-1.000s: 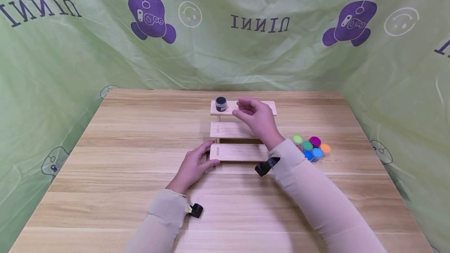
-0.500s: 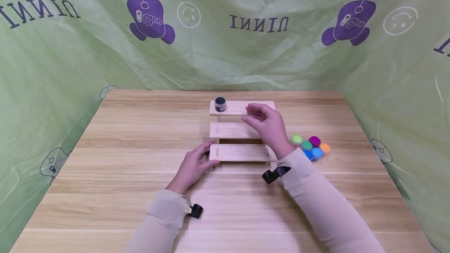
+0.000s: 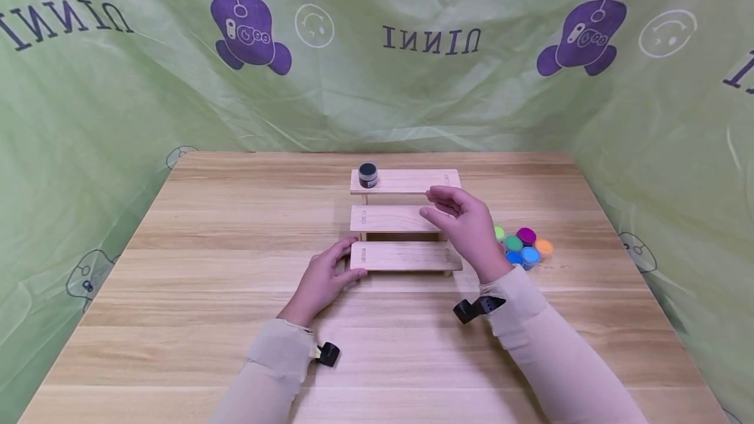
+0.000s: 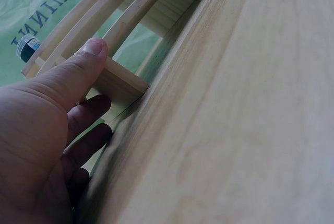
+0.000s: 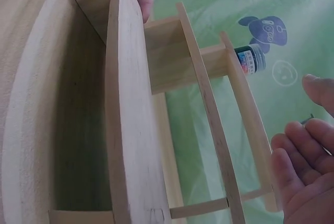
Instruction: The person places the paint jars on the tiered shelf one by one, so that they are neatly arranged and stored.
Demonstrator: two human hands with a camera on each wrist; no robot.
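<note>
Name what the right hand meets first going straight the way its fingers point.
Probably the top shelf; depth is unclear, so the right hand may pass above it, toward the jar.

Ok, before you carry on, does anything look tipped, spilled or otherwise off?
Little stands out. The dark jar stands upright on the wooden rack, and the visible pots show no spill. One small oddity: faint dark marks on the table near the orange pot, cause unclear.
</note>
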